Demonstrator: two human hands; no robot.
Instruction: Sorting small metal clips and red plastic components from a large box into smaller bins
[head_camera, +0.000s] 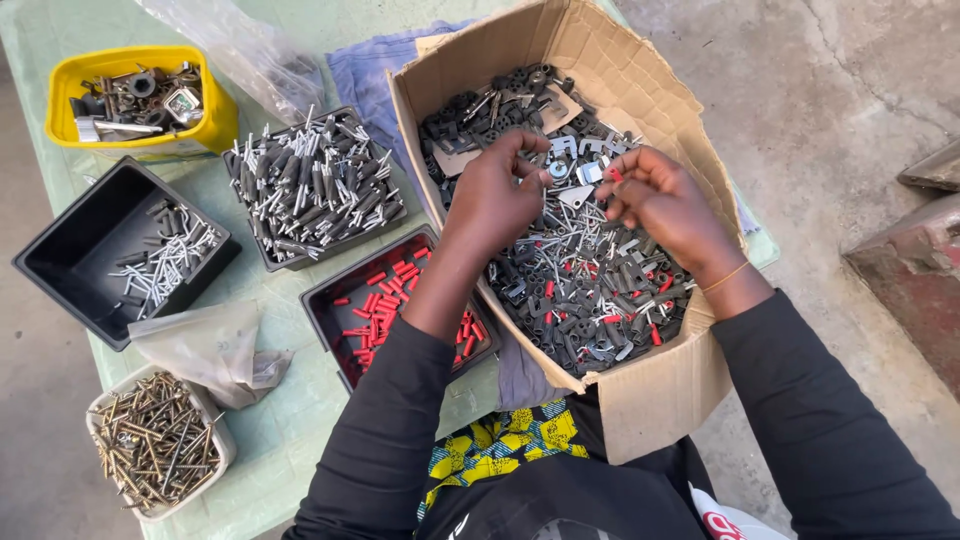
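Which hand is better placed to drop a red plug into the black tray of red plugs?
Probably the left hand: its forearm already crosses above the tray of red plugs, left of the cardboard box. The right hand is over the box's far side.

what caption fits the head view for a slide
Both hands, left hand and right hand, pick through mixed small hardware in a cardboard box beside sorting trays.
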